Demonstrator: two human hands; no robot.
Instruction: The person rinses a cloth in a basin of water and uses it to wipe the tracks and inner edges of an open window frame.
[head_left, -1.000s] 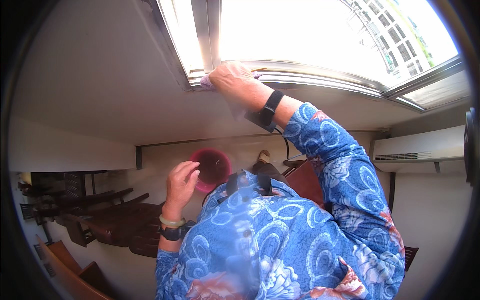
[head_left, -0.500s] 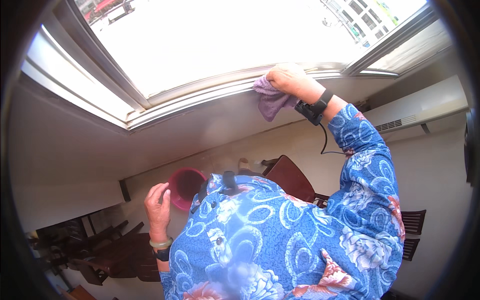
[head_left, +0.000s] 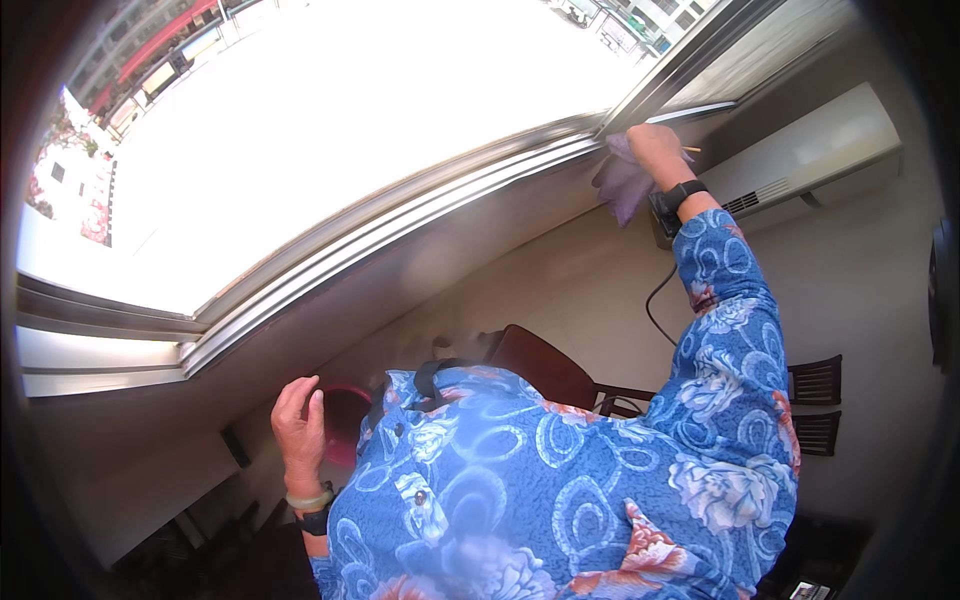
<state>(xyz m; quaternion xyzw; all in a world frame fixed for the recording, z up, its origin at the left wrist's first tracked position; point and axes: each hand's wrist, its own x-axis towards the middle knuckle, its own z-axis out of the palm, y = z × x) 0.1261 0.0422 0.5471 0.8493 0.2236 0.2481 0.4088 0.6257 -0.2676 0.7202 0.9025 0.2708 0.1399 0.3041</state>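
My right hand (head_left: 656, 150) is closed around a purple cloth (head_left: 622, 186) at the right end of the window track (head_left: 420, 225), close to the upright window frame (head_left: 665, 75). The cloth's loose part hangs below the fist. A thin, pale stick (head_left: 691, 149) pokes out past the fist; the rest of it is hidden. My left hand (head_left: 298, 425) is raised at the lower left, its fingers slightly bent and the thumb apart, holding nothing. Behind it, partly covered by my sleeve and hand, is a pink bucket (head_left: 345, 445).
A white air conditioner (head_left: 815, 150) sits right of my right hand, by the wall. Below the window is a dark red chair (head_left: 540, 365); another dark slatted chair (head_left: 815, 385) is at the right. A black cable (head_left: 652, 305) hangs from my right wrist.
My right hand has moved right along the track with the purple cloth, up to the upright frame. The view has turned. My left hand stays raised near the bucket.
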